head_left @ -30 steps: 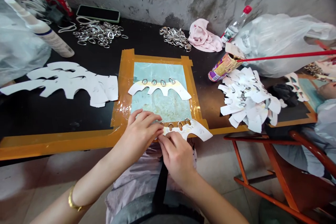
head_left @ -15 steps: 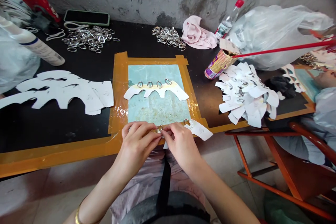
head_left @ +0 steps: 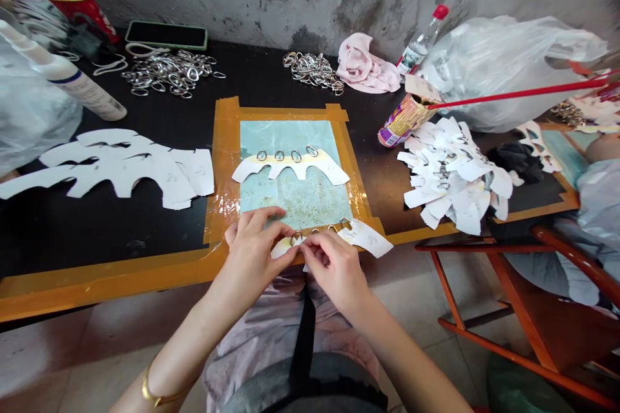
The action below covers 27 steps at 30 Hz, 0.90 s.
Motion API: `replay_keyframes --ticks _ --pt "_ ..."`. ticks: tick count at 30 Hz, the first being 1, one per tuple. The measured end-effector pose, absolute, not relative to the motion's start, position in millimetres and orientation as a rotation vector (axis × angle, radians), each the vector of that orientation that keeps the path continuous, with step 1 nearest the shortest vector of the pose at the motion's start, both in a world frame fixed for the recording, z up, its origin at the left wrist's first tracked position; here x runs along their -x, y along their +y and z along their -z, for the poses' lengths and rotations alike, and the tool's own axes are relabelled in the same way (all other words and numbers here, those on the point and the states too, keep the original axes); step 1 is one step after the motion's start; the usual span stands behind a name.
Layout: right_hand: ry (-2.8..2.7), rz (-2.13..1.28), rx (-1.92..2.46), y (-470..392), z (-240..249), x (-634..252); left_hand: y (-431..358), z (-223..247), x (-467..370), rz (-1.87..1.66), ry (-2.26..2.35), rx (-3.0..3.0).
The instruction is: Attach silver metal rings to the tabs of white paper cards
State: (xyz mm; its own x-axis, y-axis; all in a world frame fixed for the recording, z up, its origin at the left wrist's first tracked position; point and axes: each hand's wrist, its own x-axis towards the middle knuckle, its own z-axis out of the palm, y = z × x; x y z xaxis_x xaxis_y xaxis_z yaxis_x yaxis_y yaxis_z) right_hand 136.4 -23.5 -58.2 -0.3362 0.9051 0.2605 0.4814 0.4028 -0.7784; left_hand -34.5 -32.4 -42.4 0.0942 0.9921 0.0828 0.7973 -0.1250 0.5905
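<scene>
A white scalloped strip (head_left: 371, 239) with metal rings along its upper edge lies at the front edge of the table. My left hand (head_left: 254, 245) pinches its left end between thumb and forefinger, beside an oval metal ring (head_left: 297, 236). Thumb and fingertips of my right hand (head_left: 334, 264) close on the same strip just right of that ring, hiding part of it. Beyond my hands, a second scalloped strip (head_left: 290, 169) rests on the pale blue sheet (head_left: 310, 203), with several rings along its yellowish upper edge.
Left are stacked white strips (head_left: 116, 174), a white bottle (head_left: 82, 87) and a ring pile (head_left: 169, 71). A smaller ring pile (head_left: 314, 71) lies at the back. Right, a patterned can (head_left: 400, 122) holding a red stick stands by heaped strips (head_left: 453, 174). A person sits at far right.
My left fingers have loosened and spread a little, exposing the strip's left end. My right fingers have shifted slightly, so more rings on the strip show. The view has moved slightly.
</scene>
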Motion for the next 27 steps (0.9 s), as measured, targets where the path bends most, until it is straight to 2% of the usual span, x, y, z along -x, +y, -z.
replay_keyframes --ticks 16,27 --pt "-1.700 -0.984 1.161 -23 53 -141 -44 40 15 -0.951 1.571 -1.253" --pt "-1.694 -0.858 1.083 -23 56 -140 -40 38 16 -0.927 1.606 -1.157"
